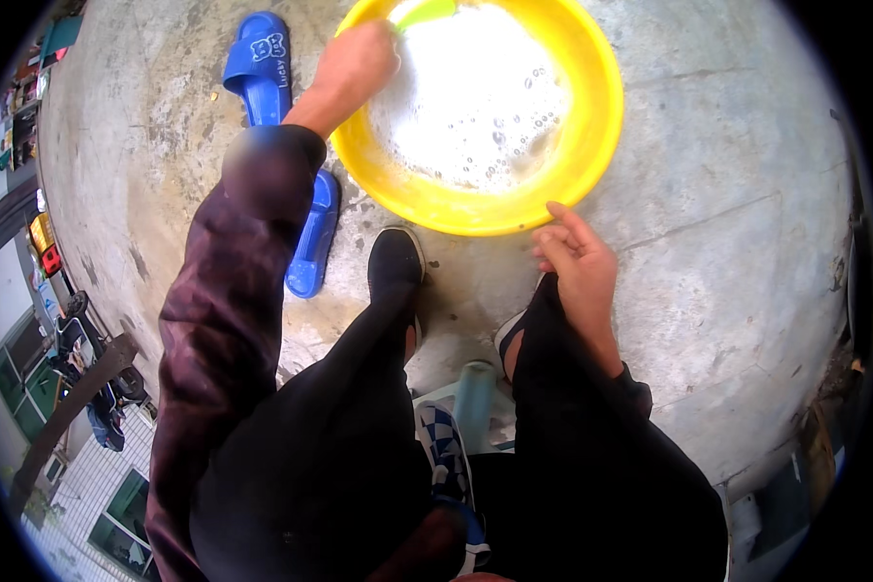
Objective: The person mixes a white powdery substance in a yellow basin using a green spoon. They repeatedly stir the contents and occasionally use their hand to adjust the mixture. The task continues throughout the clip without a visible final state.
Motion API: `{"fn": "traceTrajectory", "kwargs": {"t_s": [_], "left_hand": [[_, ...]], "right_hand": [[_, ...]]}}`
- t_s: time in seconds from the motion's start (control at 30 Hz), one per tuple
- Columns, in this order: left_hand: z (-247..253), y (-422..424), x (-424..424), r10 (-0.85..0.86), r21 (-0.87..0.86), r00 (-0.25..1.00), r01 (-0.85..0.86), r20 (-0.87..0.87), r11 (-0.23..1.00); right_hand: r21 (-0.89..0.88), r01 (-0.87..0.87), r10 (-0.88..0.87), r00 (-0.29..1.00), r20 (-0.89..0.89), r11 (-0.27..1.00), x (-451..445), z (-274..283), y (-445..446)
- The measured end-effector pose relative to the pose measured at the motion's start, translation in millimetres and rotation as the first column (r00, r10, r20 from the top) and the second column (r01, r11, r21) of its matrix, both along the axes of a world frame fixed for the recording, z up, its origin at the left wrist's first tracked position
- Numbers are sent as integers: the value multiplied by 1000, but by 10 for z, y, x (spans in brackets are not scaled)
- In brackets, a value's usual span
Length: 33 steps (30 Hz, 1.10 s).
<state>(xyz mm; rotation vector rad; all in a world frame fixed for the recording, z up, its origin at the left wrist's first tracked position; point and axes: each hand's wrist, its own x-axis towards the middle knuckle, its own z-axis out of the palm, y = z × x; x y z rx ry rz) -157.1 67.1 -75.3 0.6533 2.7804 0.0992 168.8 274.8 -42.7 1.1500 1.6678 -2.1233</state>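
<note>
A yellow plastic basin point(598, 156) on the ground holds water covered with white suds point(472, 102). My left hand point(356, 69) is over its left rim, closed on a lime-green tool point(427, 12), perhaps a brush, whose shape is mostly lost in hand and foam. Loosely curled at the near right rim, my right hand point(582, 258) grasps nothing; its index fingertip overlaps the rim, and whether it touches is unclear. Between my thighs is a blue-and-white checkered shoe point(443, 440), partly hidden.
Two blue slide sandals, one farther off point(258, 58) and one nearer point(314, 244), lie left of the basin, under my left arm. A pale teal cylindrical object point(474, 396) stands between my legs. Stained concrete point(705, 218) surrounds the basin. A two-wheeler point(91, 364) stands far left.
</note>
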Motion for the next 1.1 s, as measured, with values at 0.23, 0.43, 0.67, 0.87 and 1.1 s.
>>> {"fn": "traceTrajectory", "kwargs": {"t_s": [0.23, 0.43, 0.67, 0.87, 1.1], "left_hand": [[-68, -380, 210, 49, -49, 986, -41, 160, 998], [-199, -316, 207, 27, 109, 998, -33, 49, 993], [-246, 492, 109, 44, 183, 984, -76, 174, 980], [-361, 474, 230, -23, 134, 974, -8, 224, 991], [-256, 265, 56, 20, 139, 986, -43, 164, 989]], "right_hand": [[-26, 51, -51, 999, -14, 998, 46, -50, 5], [-5, 61, -62, 998, -18, 998, 33, -10, -6], [37, 34, -34, 999, -3, 999, 56, -19, 8], [-13, 28, -28, 1000, -12, 1000, 46, -48, -31], [-14, 31, -31, 1000, -4, 999, 33, -37, -22]]}}
